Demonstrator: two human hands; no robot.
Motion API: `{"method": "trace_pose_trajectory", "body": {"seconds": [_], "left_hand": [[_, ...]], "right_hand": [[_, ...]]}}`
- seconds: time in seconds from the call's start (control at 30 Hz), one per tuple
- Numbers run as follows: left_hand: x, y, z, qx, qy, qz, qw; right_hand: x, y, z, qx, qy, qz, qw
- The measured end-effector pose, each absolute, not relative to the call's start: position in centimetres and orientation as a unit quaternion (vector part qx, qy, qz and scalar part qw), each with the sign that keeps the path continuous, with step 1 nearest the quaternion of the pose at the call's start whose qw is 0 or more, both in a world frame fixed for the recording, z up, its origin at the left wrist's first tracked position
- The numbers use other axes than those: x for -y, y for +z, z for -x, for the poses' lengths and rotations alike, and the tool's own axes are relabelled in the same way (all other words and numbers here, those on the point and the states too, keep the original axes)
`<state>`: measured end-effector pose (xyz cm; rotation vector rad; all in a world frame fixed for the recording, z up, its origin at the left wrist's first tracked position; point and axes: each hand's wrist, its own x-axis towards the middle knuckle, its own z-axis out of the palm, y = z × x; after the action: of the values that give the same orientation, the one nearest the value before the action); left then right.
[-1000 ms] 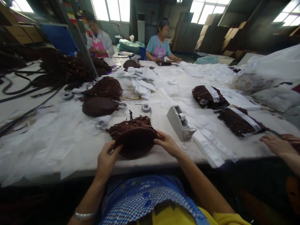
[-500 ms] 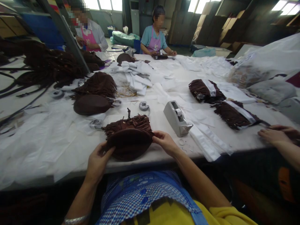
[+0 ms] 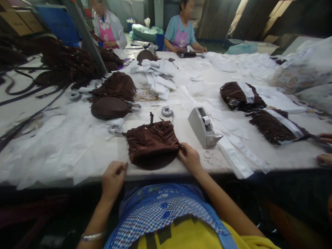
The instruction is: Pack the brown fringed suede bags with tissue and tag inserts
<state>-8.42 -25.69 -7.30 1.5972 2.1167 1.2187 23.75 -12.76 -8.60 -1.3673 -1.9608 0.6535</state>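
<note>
A brown fringed suede bag point(image 3: 152, 144) lies flat at the near edge of the white table point(image 3: 64, 162), right in front of me. My right hand point(image 3: 190, 158) pinches the bag's right edge with closed fingers. My left hand point(image 3: 112, 180) rests at the table edge just left of the bag, apart from it, fingers curled in with nothing visible in them. A bracelet is on my left wrist.
A grey tape dispenser point(image 3: 204, 127) stands right of the bag, with white strips point(image 3: 234, 157) beside it. More brown fringed bags point(image 3: 114, 97) lie left and right point(image 3: 272, 126). Two people sit at the far end. Another person's hand point(image 3: 324, 159) shows at the right edge.
The bag, held up between both hands before, now lies flat on the table. My left hand has let go and drawn back to the table edge; my right hand stays on the bag.
</note>
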Motion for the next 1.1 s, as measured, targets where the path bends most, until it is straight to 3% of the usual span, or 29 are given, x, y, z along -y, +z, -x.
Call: {"method": "trace_pose_trajectory", "body": {"seconds": [0.13, 0.33, 0.53, 0.7, 0.87, 0.93, 1.03, 1.1], "left_hand": [[25.7, -3.4, 8.8, -0.726, 0.447, -0.521, 0.039], [20.3, 0.2, 3.3, -0.558, 0.342, -0.756, -0.004], [18.9, -1.1, 2.2, -0.536, 0.349, -0.768, -0.043], [21.4, -4.1, 4.1, -0.499, 0.292, -0.807, -0.123], [24.6, -6.9, 3.5, -0.564, 0.211, -0.793, -0.096], [25.6, -7.3, 2.6, -0.599, 0.202, -0.771, -0.072], [26.4, -7.5, 1.1, -0.641, 0.201, -0.739, -0.050], [26.8, -7.4, 0.5, -0.663, 0.190, -0.723, -0.041]], "right_hand": [[11.4, -8.9, -25.1, 0.783, 0.230, 0.481, 0.320], [11.3, -6.4, -25.5, 0.805, 0.192, 0.422, 0.370], [12.0, -3.9, -24.7, 0.851, 0.196, 0.342, 0.349], [10.5, -6.7, -23.0, 0.888, 0.167, 0.306, 0.300], [10.4, -7.3, -23.6, 0.911, 0.173, 0.286, 0.241], [11.2, -6.0, -24.3, 0.890, 0.161, 0.336, 0.262], [13.0, -3.8, -23.8, 0.829, 0.096, 0.409, 0.368], [14.2, -3.2, -22.0, 0.847, 0.078, 0.357, 0.386]]}}
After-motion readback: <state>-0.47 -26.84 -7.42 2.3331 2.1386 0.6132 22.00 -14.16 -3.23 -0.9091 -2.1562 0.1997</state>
